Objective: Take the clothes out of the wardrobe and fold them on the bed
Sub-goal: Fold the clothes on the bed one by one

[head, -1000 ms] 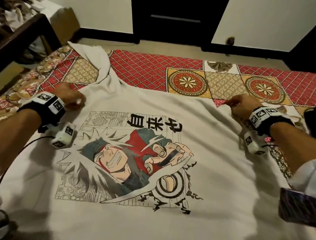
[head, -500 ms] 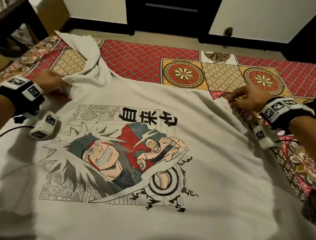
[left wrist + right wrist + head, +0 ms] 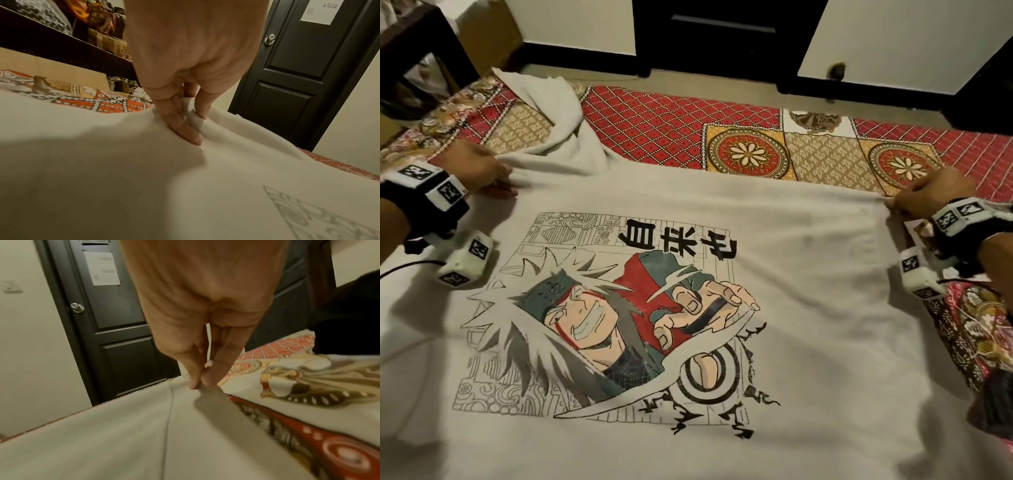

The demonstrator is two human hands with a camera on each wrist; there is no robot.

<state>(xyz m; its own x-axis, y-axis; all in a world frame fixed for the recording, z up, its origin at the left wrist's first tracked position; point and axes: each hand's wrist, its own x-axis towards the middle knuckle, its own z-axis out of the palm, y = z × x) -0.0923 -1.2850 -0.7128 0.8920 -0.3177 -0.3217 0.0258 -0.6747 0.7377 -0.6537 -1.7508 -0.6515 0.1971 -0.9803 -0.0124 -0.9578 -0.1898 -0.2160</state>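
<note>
White printed sweatshirt lies spread flat, graphic up, across the patchwork bed cover, one sleeve trailing to the bed's far-left corner. Left hand at the garment's far-left edge; left wrist view shows thumb and fingers pinching a fold of fabric. Right hand at the far-right corner; right wrist view shows fingertips pinching the hem beside a seam. Only wrist views show the dark door with knob and posted paper.

Head view overhead; wrist views close, sharing shirt.
</note>
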